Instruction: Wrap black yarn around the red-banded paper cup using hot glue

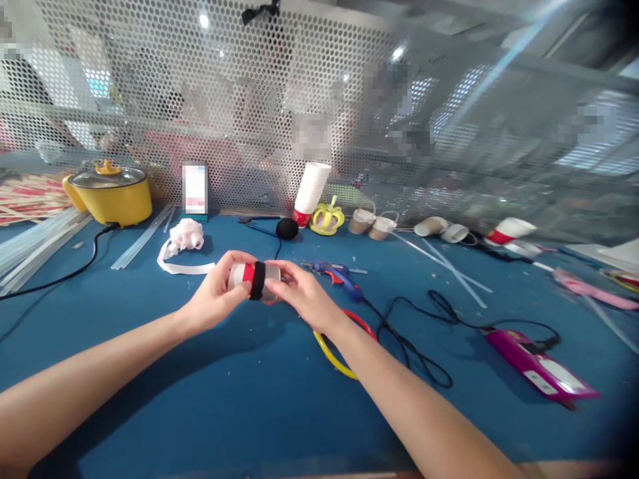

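Between my two hands, above the blue table, a paper cup [243,273] lies on its side in the air. It is white and red, with a black band [258,281] wrapped around its middle. My left hand [218,287] grips the cup's left end, thumb in front. On the right end, my right hand [295,287] closes with thumb and fingers. A black thread runs from a black yarn ball [287,229] behind the cup down toward my hands. Just right of my right hand lies a blue hot glue gun [344,276] with a red trigger.
A yellow electric pot [122,196], glue sticks [142,238] and a white crumpled strip [186,236] are on the left. Stacked paper cups [313,189] stand at the back. A purple power strip [542,366] with black cords lies right, and red and yellow rings [332,356] lie under my right forearm.
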Tool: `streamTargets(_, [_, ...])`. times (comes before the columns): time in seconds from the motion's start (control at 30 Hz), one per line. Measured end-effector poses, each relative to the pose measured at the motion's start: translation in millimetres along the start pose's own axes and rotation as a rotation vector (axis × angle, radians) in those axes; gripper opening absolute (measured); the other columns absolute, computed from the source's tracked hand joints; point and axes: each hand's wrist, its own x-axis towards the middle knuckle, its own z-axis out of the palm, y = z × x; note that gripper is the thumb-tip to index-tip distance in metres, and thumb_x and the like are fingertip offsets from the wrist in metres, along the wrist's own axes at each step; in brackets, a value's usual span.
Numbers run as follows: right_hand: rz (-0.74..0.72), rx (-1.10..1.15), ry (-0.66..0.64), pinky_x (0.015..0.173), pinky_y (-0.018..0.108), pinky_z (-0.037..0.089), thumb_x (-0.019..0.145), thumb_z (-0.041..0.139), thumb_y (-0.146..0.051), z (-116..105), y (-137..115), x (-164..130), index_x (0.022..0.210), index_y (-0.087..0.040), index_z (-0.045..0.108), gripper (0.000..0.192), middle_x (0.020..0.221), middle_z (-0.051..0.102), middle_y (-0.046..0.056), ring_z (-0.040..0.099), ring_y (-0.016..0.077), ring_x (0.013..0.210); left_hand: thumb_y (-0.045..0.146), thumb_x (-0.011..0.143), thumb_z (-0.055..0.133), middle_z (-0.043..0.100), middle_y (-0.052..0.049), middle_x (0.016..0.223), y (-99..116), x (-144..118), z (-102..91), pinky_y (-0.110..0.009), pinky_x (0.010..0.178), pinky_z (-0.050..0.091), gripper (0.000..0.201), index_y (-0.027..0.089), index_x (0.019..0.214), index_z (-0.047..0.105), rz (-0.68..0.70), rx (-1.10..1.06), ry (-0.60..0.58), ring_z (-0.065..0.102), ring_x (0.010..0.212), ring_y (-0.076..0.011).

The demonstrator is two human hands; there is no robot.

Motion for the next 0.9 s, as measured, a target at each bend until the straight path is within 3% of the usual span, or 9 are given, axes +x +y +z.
streamTargets(0.3, [-0.032, -0.120, -0.012, 0.070, 0.032, 0.052, 0.075, 0.060, -0.036, -3, 0, 1, 0.109, -0.019, 0.046, 0.040, 0.095, 0.058, 0.005, 0.060, 0.0161, 0.078, 0.019, 0.073, 0.055, 0.053, 0.003, 0.076, -4, 3, -3.1, -0.020, 0.059, 0.041, 0.036, 0.018, 0.107, 0.045, -0.008, -0.069, -0.011, 0.048, 0.063, -0.0088])
streamTargets(0.5, [-0.268, -0.537, 0.057, 0.081, 0.040, 0.050, 0.071, 0.062, -0.023, 0, 6, -9, 0.108, -0.020, 0.042, 0.042, 0.106, 0.051, 0.009, 0.055, 0.0217, 0.096, 0.040, 0.076, 0.055, 0.056, 0.002, 0.074, -5, 8, -4.7, -0.023, 0.061, 0.041, 0.044, 0.019, 0.113, 0.046, -0.158, -0.233, 0.039, 0.052, 0.064, -0.0111])
streamTargets(0.67, [-0.470, -0.801, 0.039, 0.090, 0.042, 0.045, 0.067, 0.065, -0.015, 8, 17, -26, 0.106, -0.021, 0.039, 0.047, 0.110, 0.045, 0.011, 0.049, 0.0238, 0.107, 0.046, 0.076, 0.054, 0.055, 0.002, 0.069, -5, 7, -0.6, -0.022, 0.057, 0.038, 0.037, 0.015, 0.098, 0.056, -0.221, -0.068, -0.030, 0.048, 0.060, -0.0095])
streamTargets(0.83, [-0.483, -0.879, 0.003, 0.088, 0.041, 0.046, 0.067, 0.070, -0.026, 8, 14, -34, 0.109, -0.020, 0.043, 0.050, 0.114, 0.048, 0.013, 0.051, 0.0244, 0.108, 0.039, 0.074, 0.055, 0.056, 0.002, 0.066, -10, 5, 2.3, -0.021, 0.055, 0.038, 0.030, 0.014, 0.091, 0.057, -0.255, 0.046, -0.030, 0.049, 0.058, -0.0098])
streamTargets(0.9, [-0.409, -0.872, 0.037, 0.078, 0.035, 0.050, 0.071, 0.067, -0.036, -5, 4, -33, 0.106, -0.018, 0.048, 0.043, 0.104, 0.057, 0.011, 0.059, 0.0212, 0.092, 0.036, 0.075, 0.052, 0.055, 0.002, 0.065, -11, 5, 2.9, -0.020, 0.053, 0.038, 0.027, 0.014, 0.088, 0.057, -0.272, 0.055, -0.015, 0.048, 0.056, -0.0089])
